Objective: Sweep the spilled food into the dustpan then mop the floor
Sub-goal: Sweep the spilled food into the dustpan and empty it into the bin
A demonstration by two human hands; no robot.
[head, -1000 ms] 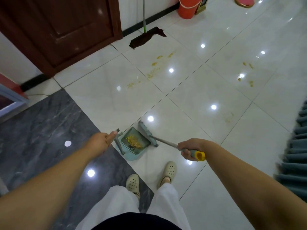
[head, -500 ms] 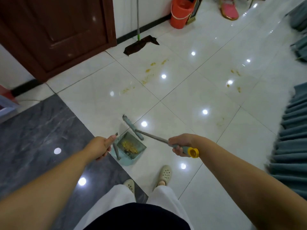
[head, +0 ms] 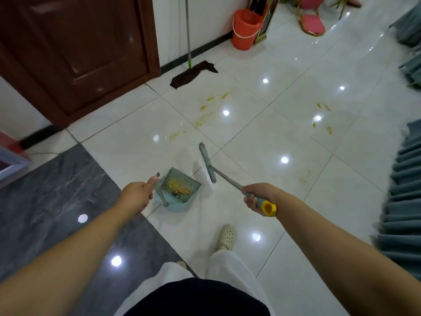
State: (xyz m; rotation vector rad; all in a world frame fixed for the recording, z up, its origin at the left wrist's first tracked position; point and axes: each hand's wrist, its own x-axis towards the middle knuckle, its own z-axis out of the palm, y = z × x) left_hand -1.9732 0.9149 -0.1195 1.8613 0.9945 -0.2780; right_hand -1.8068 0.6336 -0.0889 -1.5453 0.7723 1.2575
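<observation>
A light blue dustpan (head: 176,200) sits on the white tiles in front of me with a heap of yellow food (head: 179,187) inside. My left hand (head: 138,195) grips the dustpan's upright handle (head: 159,190). My right hand (head: 259,197) grips the yellow-capped handle of a small grey-blue broom; its head (head: 206,162) hovers just right of the dustpan. Yellow smears (head: 205,115) stain the tiles ahead, with more smears (head: 323,117) to the right. A mop (head: 193,73) with a dark cloth head leans against the far wall.
A brown door (head: 75,53) stands at the far left. An orange bucket (head: 246,30) and a pink chair (head: 312,19) sit at the back. Grey-green curtain fabric (head: 405,190) hangs along the right. Dark grey marble floor (head: 52,190) lies on my left. My shoe (head: 226,237) is below the dustpan.
The broom head has swung away from the dustpan mouth, out to the right and forward. The view has shifted forward, showing more of the far wall, mop pole and bucket.
</observation>
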